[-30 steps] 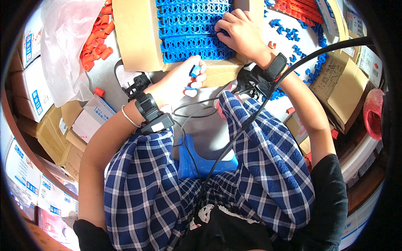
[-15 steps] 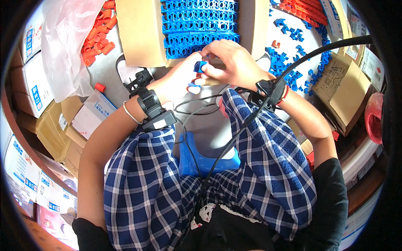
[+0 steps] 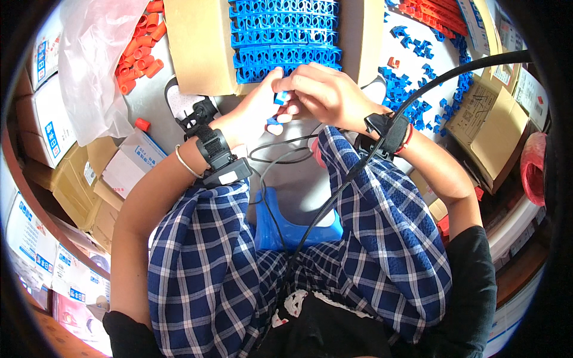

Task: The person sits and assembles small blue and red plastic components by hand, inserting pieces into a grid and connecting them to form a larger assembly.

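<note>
My left hand point(image 3: 258, 112), palm turned inward, is closed on a small blue plastic clip point(image 3: 280, 97) held up near its fingertips. A second bit of blue plastic point(image 3: 273, 121) shows lower down between its fingers. My right hand point(image 3: 329, 94) meets it from the right, its bent fingers pressed together beside the clip. What those fingers hold, if anything, is hidden. Just beyond both hands, an open cardboard box point(image 3: 200, 51) contains neat rows of blue clips point(image 3: 285, 39).
Loose blue clips point(image 3: 412, 98) are scattered on the right, with long orange-red pieces point(image 3: 433, 15) behind them. Orange-red pipe sleeves point(image 3: 142, 53) lie by a clear plastic bag point(image 3: 92, 71) on the left. A black cable point(image 3: 358, 164) crosses my right arm. Cartons point(image 3: 134, 161) flank both sides.
The fingers of my right hand have curled in and moved slightly down over the clip. The clip has shifted a little to the left.
</note>
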The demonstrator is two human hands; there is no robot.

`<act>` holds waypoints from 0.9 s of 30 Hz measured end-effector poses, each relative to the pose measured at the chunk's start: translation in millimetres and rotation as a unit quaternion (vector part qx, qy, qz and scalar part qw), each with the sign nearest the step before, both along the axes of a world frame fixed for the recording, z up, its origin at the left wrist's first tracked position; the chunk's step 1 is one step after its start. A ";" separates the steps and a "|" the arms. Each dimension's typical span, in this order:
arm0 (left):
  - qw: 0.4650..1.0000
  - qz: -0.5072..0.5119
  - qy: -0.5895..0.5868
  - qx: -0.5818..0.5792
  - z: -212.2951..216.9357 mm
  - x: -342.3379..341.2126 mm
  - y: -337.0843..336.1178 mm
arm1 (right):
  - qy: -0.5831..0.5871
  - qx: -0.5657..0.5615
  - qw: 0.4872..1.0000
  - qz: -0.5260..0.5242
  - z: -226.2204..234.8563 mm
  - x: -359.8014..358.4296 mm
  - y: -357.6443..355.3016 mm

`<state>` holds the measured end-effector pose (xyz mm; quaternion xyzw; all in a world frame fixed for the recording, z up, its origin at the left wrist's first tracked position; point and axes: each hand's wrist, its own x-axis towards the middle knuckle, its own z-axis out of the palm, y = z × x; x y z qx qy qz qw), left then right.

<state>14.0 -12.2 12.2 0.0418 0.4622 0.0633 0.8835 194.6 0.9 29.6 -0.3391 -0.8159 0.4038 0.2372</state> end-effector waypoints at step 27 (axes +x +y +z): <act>0.999 -0.022 0.000 0.036 -0.2 -1.8 -0.6 | 0.009 -0.246 0.969 0.032 8.2 -2.7 0.7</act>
